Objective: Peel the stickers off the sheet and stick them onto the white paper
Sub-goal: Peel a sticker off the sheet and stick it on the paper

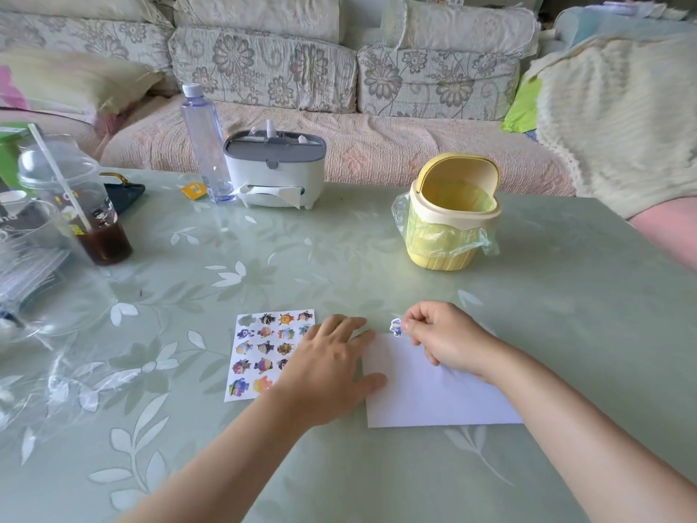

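We hold our right hand [441, 334] over the far edge of the white paper [433, 394]. Its thumb and forefinger pinch a small blue-and-white cartoon sticker [396, 327], and the other fingers are curled in. The sticker hangs at the fingertips, just by the paper's far left corner; we cannot tell whether it touches the paper.

Our left hand [332, 368] lies flat with its fingers straight and spread. It covers the right edge of the printed sticker sheet [260, 356], and its thumb reaches the paper's left edge. Sheet and paper lie side by side on the pale green leaf-patterned tabletop [339, 258], towards its near edge.

A yellow swing-lid bin [452, 213] stands further back. A grey-and-white tissue box [275, 168] and a clear plastic bottle [203, 145] stand by the far edge.
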Available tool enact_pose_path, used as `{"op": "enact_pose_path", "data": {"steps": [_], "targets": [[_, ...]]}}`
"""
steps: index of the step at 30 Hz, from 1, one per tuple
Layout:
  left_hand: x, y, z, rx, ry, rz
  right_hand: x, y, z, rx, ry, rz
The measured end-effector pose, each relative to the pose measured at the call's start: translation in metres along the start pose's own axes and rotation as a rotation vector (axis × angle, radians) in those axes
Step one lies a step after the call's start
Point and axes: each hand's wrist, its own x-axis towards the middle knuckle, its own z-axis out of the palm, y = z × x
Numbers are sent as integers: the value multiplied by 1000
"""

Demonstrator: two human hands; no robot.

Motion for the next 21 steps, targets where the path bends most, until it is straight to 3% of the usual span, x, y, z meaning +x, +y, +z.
{"op": "enact_pose_path", "data": {"steps": [8, 21], "targets": [[-3, -8, 18, -244, 226, -31, 17, -6, 19, -181, -74, -69], [-5, -6, 19, -287, 230, -42, 16, -12, 31, -378, 34, -50]]}}
